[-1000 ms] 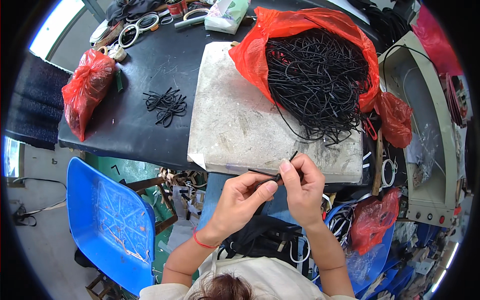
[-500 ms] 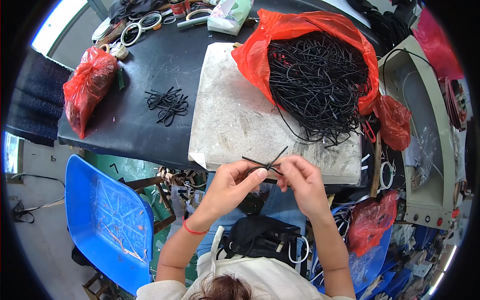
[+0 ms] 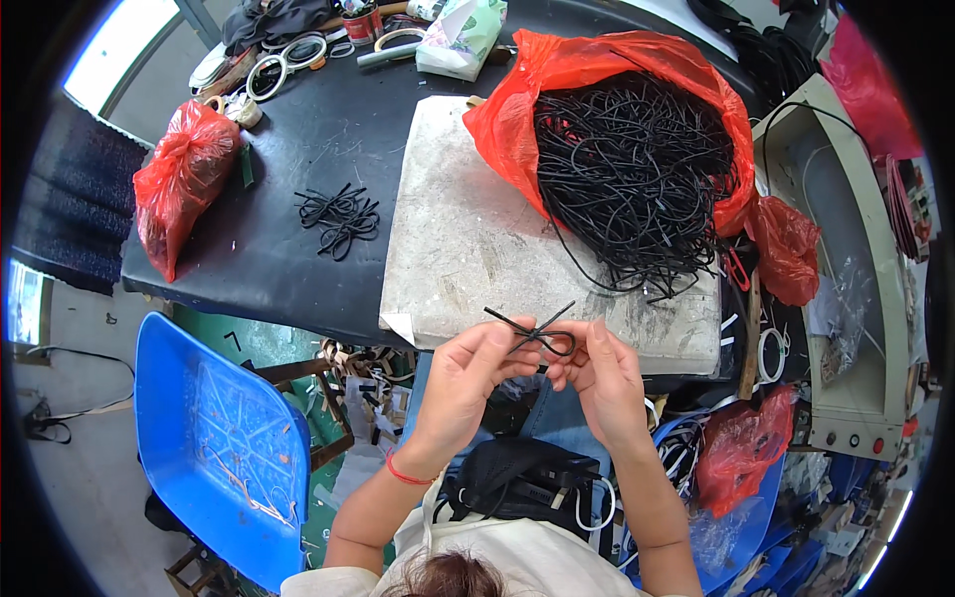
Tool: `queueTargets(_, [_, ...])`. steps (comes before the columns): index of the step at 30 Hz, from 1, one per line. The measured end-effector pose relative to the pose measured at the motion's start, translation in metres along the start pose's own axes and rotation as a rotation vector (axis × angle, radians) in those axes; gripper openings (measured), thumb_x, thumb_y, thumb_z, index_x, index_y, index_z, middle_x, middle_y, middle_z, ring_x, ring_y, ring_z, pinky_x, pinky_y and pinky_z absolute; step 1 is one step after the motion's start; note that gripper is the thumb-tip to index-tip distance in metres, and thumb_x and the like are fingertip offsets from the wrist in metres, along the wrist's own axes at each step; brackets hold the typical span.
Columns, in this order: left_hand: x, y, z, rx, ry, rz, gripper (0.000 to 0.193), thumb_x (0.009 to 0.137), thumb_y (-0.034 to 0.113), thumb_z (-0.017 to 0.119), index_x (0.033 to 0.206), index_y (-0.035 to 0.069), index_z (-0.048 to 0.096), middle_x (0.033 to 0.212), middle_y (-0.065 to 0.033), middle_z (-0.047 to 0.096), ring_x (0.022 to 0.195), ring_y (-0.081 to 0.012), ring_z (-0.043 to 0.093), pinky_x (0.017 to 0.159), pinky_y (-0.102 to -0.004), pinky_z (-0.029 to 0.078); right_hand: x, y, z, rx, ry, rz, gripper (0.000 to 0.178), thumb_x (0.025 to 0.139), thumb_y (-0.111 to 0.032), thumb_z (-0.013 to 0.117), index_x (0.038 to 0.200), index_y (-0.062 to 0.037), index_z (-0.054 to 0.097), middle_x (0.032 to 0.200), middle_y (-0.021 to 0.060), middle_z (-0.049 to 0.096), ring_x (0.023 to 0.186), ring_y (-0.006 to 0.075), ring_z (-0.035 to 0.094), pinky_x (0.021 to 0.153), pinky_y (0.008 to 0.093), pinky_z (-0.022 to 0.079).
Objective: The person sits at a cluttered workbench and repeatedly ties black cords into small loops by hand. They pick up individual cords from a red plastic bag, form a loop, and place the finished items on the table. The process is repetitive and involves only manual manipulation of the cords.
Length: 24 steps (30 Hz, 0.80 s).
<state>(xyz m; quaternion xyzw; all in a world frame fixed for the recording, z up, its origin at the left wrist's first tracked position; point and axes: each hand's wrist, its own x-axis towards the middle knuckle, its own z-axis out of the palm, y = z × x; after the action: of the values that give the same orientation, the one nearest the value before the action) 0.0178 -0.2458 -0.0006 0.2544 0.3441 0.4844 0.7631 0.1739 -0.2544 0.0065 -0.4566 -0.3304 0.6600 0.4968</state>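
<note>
A thin black cord tied in a small bow [image 3: 537,332] is between my two hands, above the near edge of the pale board. Its two free ends point up and apart, and a loop shows on the right. My left hand [image 3: 463,376], with a red string round the wrist, pinches the bow's left side between thumb and fingers. On the other side, the curled fingers of my right hand [image 3: 605,383] hold the right loop, the thumb standing raised. Several tied black cords lie in a small pile [image 3: 338,217] on the black tabletop to the left.
An open red plastic bag [image 3: 497,114] full of loose black cords [image 3: 637,179] sits on the pale board [image 3: 448,229]. A knotted red bag [image 3: 184,184] rests at the table's left end. A blue tub [image 3: 214,438] stands lower left; a grey metal cabinet [image 3: 846,328] is right.
The bow's right loop now shows more fully, and my right thumb has lifted away from the knot. My left thumb has shifted left off the knot. The whole view has moved slightly.
</note>
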Motion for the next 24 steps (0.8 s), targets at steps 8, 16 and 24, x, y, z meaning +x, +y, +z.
queueTargets(8, [0.000, 0.001, -0.003, 0.110, 0.037, 0.064, 0.024, 0.087, 0.011, 0.055, 0.105, -0.004, 0.055, 0.090, -0.0096, 0.062, 0.083, -0.0138, 0.059, 0.076, -0.0250, 0.047, 0.000, 0.000, 0.007, -0.146, 0.010, -0.008, 0.028, 0.092, -0.022, 0.046, 0.102, 0.0018, 0.057, 0.084, 0.0069, 0.058, 0.069, 0.0112, 0.054, 0.060, 0.0228, 0.044])
queueTargets(16, [0.024, 0.063, -0.069, 0.596, 0.403, 0.433, 0.016, 0.083, 0.009, 0.058, 0.095, -0.001, 0.060, 0.081, -0.0026, 0.061, 0.070, -0.0065, 0.052, 0.066, -0.0197, 0.042, 0.028, -0.024, -0.033, -1.108, 0.426, -0.736, 0.019, 0.076, -0.007, 0.065, 0.094, -0.0030, 0.062, 0.080, 0.0073, 0.056, 0.068, 0.0184, 0.054, 0.061, 0.0285, 0.044])
queueTargets(24, [0.052, 0.070, -0.055, 1.552, 0.793, 1.095, 0.036, 0.077, 0.009, 0.062, 0.112, 0.004, 0.055, 0.114, -0.0137, 0.051, 0.109, -0.0285, 0.045, 0.094, -0.0379, 0.033, 0.060, -0.020, -0.017, -1.522, 0.352, -0.811, 0.004, 0.076, -0.006, 0.060, 0.078, -0.0026, 0.059, 0.080, 0.0080, 0.052, 0.077, 0.0253, 0.050, 0.068, 0.0362, 0.040])
